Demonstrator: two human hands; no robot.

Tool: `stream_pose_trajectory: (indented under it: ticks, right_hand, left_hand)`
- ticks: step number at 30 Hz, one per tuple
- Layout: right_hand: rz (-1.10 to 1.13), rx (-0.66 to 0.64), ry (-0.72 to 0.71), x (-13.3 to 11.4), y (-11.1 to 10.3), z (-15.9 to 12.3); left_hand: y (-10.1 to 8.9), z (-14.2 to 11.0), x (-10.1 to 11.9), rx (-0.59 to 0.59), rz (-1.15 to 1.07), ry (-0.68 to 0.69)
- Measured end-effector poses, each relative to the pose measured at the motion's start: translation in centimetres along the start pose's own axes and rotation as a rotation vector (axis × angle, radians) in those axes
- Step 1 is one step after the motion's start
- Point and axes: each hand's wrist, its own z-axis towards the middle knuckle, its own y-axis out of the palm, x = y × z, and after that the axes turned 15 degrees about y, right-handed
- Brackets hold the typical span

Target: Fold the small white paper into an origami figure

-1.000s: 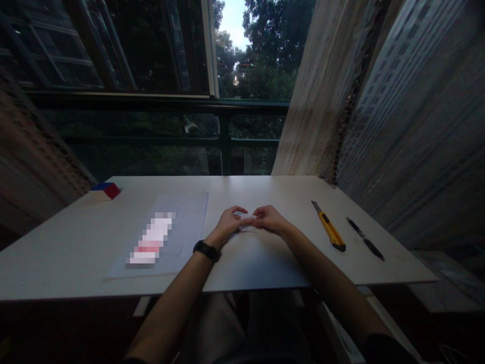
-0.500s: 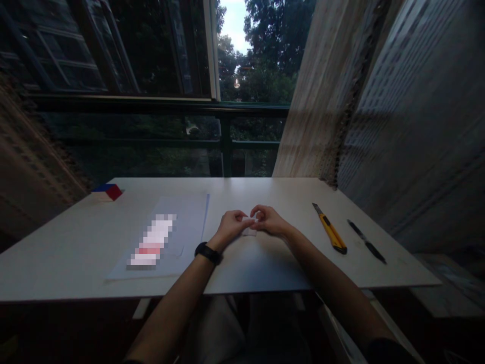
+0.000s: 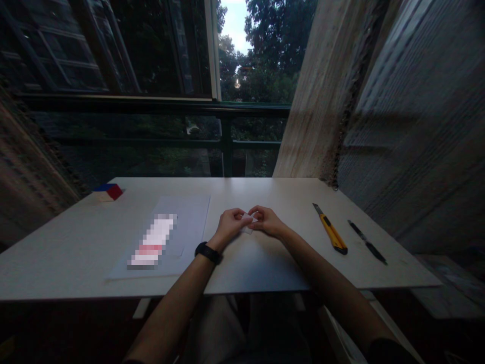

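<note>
**Left hand (image 3: 229, 225) and right hand (image 3: 270, 221) pinched a small white paper (image 3: 248, 219)**

At the far left of the white counter (image 3: 257, 270) sat a cube (image 3: 108, 192), its top blue, one side red and another pale. Next came large white sheets (image 3: 193, 212), lying flat, with a pixelated patch (image 3: 153, 240) of white and a red band over them; whatever was printed there could not be read.

The left hand, its wrist wearing a black band (image 3: 207, 253), was nearly closed, thumb and fingers curled together on the left side of the small white paper. That paper was at the middle of the counter, between the two hands, and its angled edges suggested that it had already been bent or folded; the fingers hid much of its shape. Whether its lower part touched the counter was impossible to tell. The right hand was nearly closed too, with its fingertips gripping the paper's right side.

Farther right, apart from the hands, lay a yellow and black utility knife (image 3: 332, 232) with its blade out, then a dark pen (image 3: 367, 242) beside it. No brand or lettering was legible on either.
</note>
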Motion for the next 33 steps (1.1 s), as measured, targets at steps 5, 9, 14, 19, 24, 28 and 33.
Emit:
stream_pose_trajectory:
  ticks: [5,9,14,19,24,28,33]
  right_hand:
    - [-0.002,0.038,-0.003,-0.11,0.08,-0.01]
    - [-0.072,0.152,-0.013,-0.10,0.14,0.19]
    - [-0.107,0.191,-0.072,-0.17,0.44,0.13]
    - [-0.118,0.133,-0.099,0.03,0.50,0.14]
    - [-0.080,0.142,-0.070,0.11,0.44,0.24]
    - [-0.054,0.134,-0.084,-0.01,0.47,0.20]
    - [-0.017,0.187,-0.087,0.20,0.69,0.38]
  left_hand:
    - [0.14,0.02,0.13,-0.023,-0.022,-0.001]
    - [0.14,0.18,0.10,-0.017,-0.033,0.011]
    - [-0.11,0.30,-0.21,0.045,-0.027,0.033]
    - [-0.11,0.28,-0.28,0.130,-0.044,-0.011]
    - [-0.03,0.48,-0.33,0.188,-0.151,-0.077]
    - [-0.05,0.59,-0.46,0.197,-0.183,-0.097]
    - [-0.02,0.46,-0.05,0.173,-0.188,-0.099]
